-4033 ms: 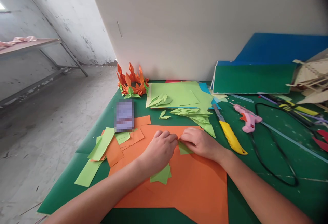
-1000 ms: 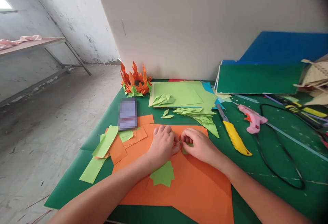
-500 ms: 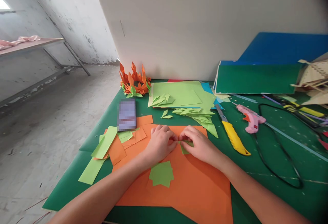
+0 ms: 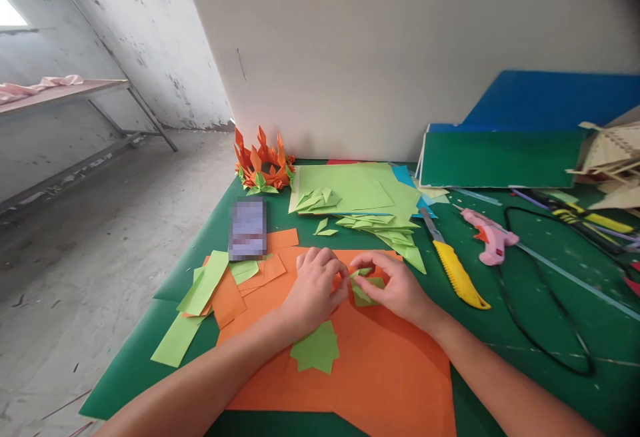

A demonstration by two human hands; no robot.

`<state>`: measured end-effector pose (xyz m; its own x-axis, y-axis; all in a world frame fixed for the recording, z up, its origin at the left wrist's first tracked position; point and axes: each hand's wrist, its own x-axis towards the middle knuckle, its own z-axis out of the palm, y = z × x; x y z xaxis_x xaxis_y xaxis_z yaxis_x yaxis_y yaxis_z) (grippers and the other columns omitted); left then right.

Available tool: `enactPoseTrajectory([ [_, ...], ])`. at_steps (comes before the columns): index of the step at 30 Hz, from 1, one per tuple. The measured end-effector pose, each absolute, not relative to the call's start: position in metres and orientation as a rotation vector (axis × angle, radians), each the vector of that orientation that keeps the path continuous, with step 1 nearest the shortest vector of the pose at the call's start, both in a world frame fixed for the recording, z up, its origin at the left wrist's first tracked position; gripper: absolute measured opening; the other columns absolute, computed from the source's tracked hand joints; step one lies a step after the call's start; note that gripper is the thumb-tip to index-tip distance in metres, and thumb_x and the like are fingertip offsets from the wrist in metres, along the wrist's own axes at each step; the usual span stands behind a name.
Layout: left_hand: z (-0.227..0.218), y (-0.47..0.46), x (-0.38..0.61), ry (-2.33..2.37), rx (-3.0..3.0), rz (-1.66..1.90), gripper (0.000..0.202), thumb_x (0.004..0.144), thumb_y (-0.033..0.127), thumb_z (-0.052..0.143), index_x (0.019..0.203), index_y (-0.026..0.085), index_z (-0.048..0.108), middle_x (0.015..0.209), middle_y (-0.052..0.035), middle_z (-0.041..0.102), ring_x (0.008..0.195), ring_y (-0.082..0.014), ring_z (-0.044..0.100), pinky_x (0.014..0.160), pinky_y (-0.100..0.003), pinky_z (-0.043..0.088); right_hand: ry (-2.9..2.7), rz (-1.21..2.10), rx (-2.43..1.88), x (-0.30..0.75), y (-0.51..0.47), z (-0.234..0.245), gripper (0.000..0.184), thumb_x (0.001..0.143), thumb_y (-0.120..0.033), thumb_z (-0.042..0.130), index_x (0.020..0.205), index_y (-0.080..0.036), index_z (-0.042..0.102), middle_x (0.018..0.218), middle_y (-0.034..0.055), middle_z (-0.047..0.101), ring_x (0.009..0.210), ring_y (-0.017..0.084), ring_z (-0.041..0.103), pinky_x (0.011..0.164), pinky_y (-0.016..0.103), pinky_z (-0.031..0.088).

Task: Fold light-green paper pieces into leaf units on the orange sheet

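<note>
My right hand (image 4: 395, 284) pinches a small folded piece of green paper (image 4: 361, 273) between thumb and fingers. Just left of it, my left hand (image 4: 316, 285) is closed, its fingers curled and its tips beside the folded paper; whether anything is in them is hidden. Under my right fingers, a flat green paper piece (image 4: 369, 296) shows on the large orange sheet (image 4: 390, 364). A green star-edged paper shape (image 4: 316, 349) rests on that sheet nearer to me, partly behind my left wrist.
An orange paper crown (image 4: 263, 165) stands at the back left, behind a blurred phone-like object (image 4: 248, 229). Green leaf pieces (image 4: 383, 224) lie beyond my hands. To the right are a yellow-handled knife (image 4: 457, 274), a pink glue gun (image 4: 493, 237) and its black cord (image 4: 545, 340).
My left fingertips have come slightly away from the folded green paper, which stays in my right hand. More of the green paper now shows by my right fingers. The view has tilted up slightly.
</note>
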<state>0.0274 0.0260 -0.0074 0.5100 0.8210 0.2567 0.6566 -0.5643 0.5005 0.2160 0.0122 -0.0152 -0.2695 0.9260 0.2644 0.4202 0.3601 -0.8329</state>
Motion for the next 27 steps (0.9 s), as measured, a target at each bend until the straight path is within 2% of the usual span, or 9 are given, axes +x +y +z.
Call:
enactPoseTrajectory([
  [3,-0.004,0.024,0.026,1.137,2.113,0.8,0.009,0.086,0.018,0.046,0.08,0.02,0.052,0.088,-0.0024,0.056,0.088,-0.018,0.05,0.081,-0.034,0.042,-1.663,1.069,-1.158,0.217,0.012,-0.013,0.025,0.09,-0.041,0.055,0.103,-0.021,0.06,0.098,0.006,0.064,0.085,0.018,0.06,0.075,0.031,0.052],
  [6,-0.001,0.02,0.026,1.04,1.899,0.806,0.007,0.086,0.02,0.045,0.081,0.02,0.05,0.088,-0.0014,0.053,0.08,-0.0143,0.051,0.071,-0.027,0.045,-1.66,1.223,-1.102,0.215,0.009,-0.011,0.03,0.091,-0.049,0.053,0.087,-0.02,0.059,0.08,0.0027,0.06,0.073,0.016,0.058,0.068,0.028,0.05],
  [9,0.0,0.016,0.027,1.025,1.867,0.728,0.006,0.085,0.021,0.046,0.08,0.02,0.049,0.083,0.0001,0.052,0.069,-0.0115,0.048,0.059,-0.023,0.041,-1.671,1.264,-1.094,0.211,0.005,-0.008,0.032,0.092,-0.048,0.052,0.075,-0.02,0.053,0.069,-0.0005,0.053,0.062,0.014,0.053,0.059,0.026,0.047],
  [12,0.002,0.013,0.028,1.039,1.989,0.701,0.009,0.085,0.021,0.044,0.076,0.019,0.047,0.075,0.0013,0.05,0.065,-0.0114,0.046,0.057,-0.024,0.038,-1.692,1.185,-1.097,0.208,0.003,-0.006,0.033,0.093,-0.044,0.051,0.07,-0.02,0.051,0.066,-0.0006,0.05,0.06,0.013,0.05,0.056,0.025,0.043],
  [17,0.004,0.012,0.028,1.025,2.039,0.728,0.015,0.086,0.022,0.045,0.072,0.019,0.047,0.072,0.0015,0.049,0.064,-0.0109,0.044,0.056,-0.023,0.036,-1.583,1.208,-1.083,0.207,0.002,-0.004,0.033,0.092,-0.042,0.053,0.068,-0.02,0.051,0.064,-0.0015,0.048,0.058,0.013,0.047,0.054,0.025,0.042],
  [24,0.006,0.01,0.027,0.979,1.682,0.724,0.01,0.083,0.023,0.05,0.074,0.018,0.047,0.064,0.0043,0.044,0.056,-0.0082,0.036,0.05,-0.02,0.031,-1.449,1.301,-1.078,0.206,0.002,-0.005,0.031,0.089,-0.042,0.058,0.068,-0.019,0.055,0.063,-0.0013,0.051,0.057,0.012,0.049,0.052,0.024,0.042],
  [27,0.007,0.011,0.025,0.884,1.505,0.673,0.014,0.084,0.028,0.052,0.076,0.018,0.048,0.067,0.0039,0.048,0.053,-0.0065,0.032,0.048,-0.02,0.028,-1.427,1.345,-1.038,0.206,0.002,-0.004,0.03,0.09,-0.042,0.057,0.071,-0.019,0.058,0.066,-0.0001,0.054,0.062,0.013,0.051,0.056,0.025,0.044],
])
